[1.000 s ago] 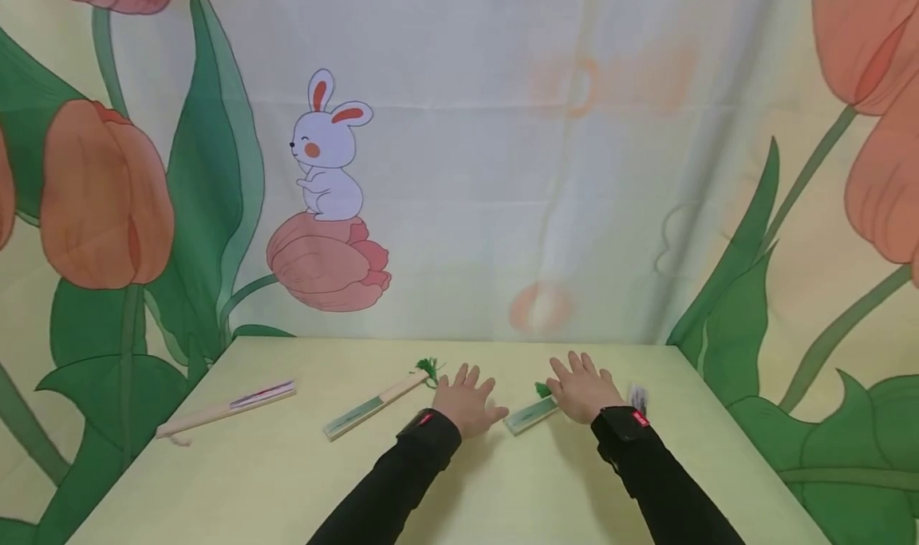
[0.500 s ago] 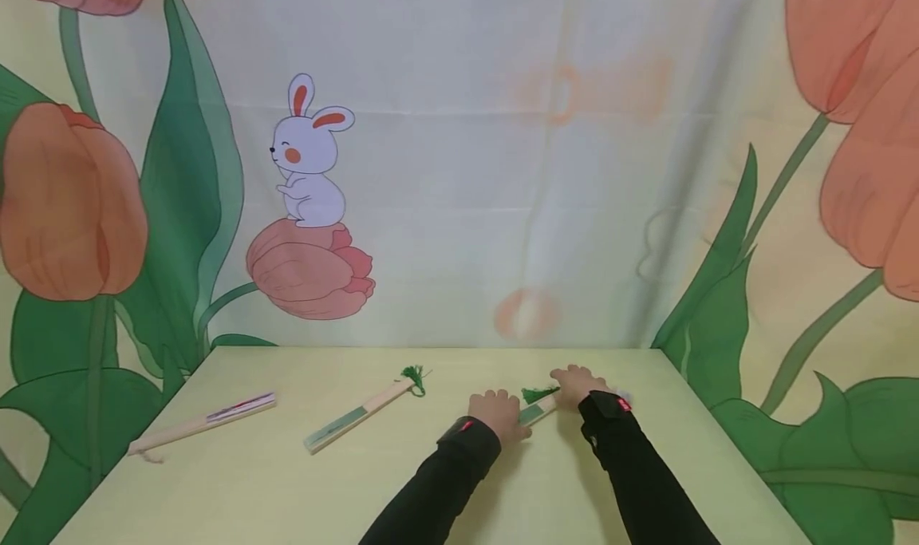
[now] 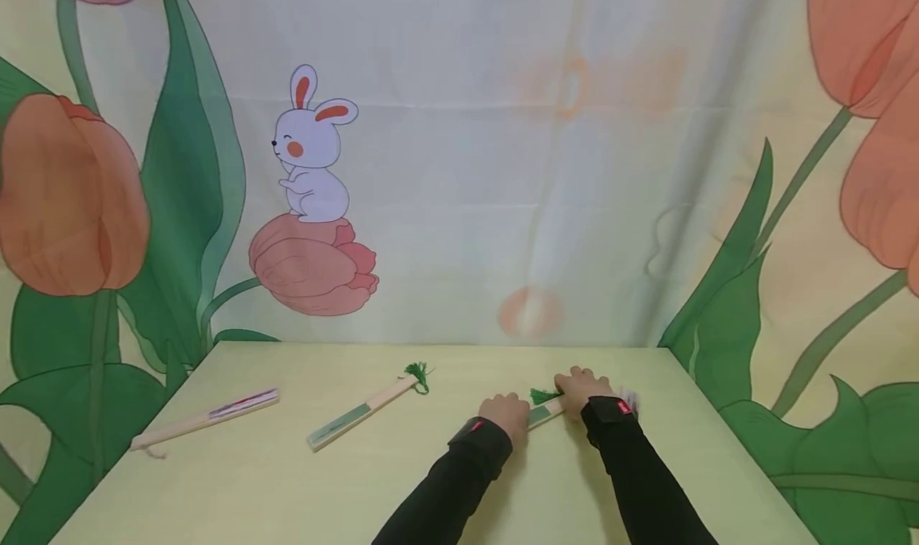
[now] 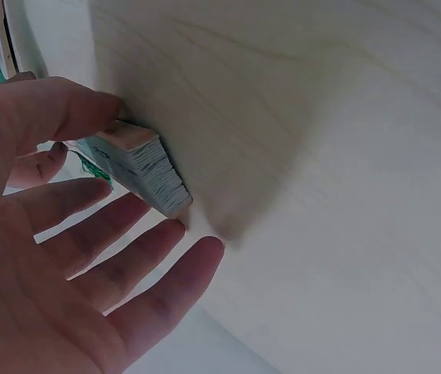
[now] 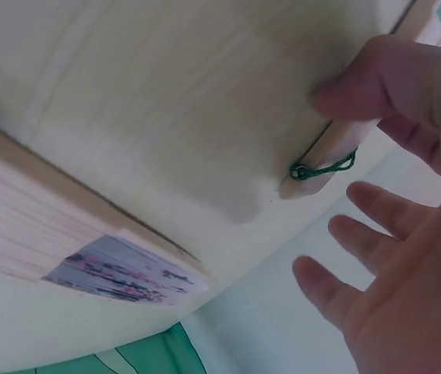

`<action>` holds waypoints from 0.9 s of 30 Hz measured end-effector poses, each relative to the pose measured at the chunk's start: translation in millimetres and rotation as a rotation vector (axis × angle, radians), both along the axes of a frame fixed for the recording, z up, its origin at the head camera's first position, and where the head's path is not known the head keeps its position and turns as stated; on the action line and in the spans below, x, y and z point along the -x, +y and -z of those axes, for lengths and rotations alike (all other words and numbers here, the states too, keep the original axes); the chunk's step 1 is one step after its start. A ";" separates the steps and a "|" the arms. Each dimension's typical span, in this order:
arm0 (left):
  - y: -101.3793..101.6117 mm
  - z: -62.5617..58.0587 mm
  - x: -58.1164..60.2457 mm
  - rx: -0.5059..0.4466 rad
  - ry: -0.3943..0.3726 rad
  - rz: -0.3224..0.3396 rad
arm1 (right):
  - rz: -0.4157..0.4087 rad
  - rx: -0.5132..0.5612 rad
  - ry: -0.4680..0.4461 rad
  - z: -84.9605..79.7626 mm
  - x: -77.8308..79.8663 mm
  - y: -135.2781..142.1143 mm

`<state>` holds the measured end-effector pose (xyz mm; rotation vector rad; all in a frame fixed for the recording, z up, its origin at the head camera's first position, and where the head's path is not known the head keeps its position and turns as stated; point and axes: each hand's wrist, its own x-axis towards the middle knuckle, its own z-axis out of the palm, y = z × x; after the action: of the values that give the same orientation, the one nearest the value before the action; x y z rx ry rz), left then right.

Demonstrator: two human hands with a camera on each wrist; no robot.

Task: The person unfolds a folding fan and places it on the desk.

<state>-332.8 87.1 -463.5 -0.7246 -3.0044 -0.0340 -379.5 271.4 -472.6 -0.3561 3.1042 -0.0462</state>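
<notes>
A folded folding fan with pale wooden guards, a green printed leaf and a green tassel lies slantwise on the table. My left hand pinches its near left end; in the left wrist view the thumb is on one side of the leaf end and fingertips are on the other. My right hand grips it toward the far right end. In the right wrist view, the thumb and index finger straddle the guard near the green-corded pivot end, while the other fingers are spread.
Right of my right hand lies a folded fan with a purple floral leaf, partly hidden in the head view. Another green fan with a tassel and a purple-printed fan lie to the left. A tulip-and-rabbit cloth hangs behind the table.
My left hand has moved right to the fan's near end, and both hands have gone from spread fingers to holding the fan. The fan has shifted slightly toward the back right.
</notes>
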 end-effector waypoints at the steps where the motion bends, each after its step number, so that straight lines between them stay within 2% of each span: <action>1: -0.4 -1.8 -1.4 0.001 0.005 0.005 | -0.011 -0.011 0.013 -1.8 -2.1 -0.2; 6: -2.3 -2.6 -4.8 0.023 0.012 0.001 | -0.093 -0.052 0.045 -5.1 -7.3 -3.5; 13: -10.8 21.2 6.8 -0.041 -0.032 -0.045 | -0.178 -0.019 0.039 0.1 -8.9 -10.6; 16: -20.8 29.7 9.6 -0.074 -0.013 -0.058 | -0.230 0.010 0.041 -0.1 -14.3 -15.5; 22: -44.9 36.3 8.8 -0.153 0.025 0.014 | -0.296 0.031 0.056 0.7 -32.9 -18.5; 25: -55.9 32.3 4.7 -0.175 0.009 0.055 | -0.310 0.038 0.060 -0.1 -44.0 -16.2; 27: -63.3 27.1 -1.0 -0.203 -0.008 0.082 | -0.323 0.052 0.029 -3.8 -51.6 -16.9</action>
<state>-331.7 23.8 -490.7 -0.8252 -2.9188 -0.3405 -327.9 254.6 -468.8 -0.8601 3.0327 -0.1177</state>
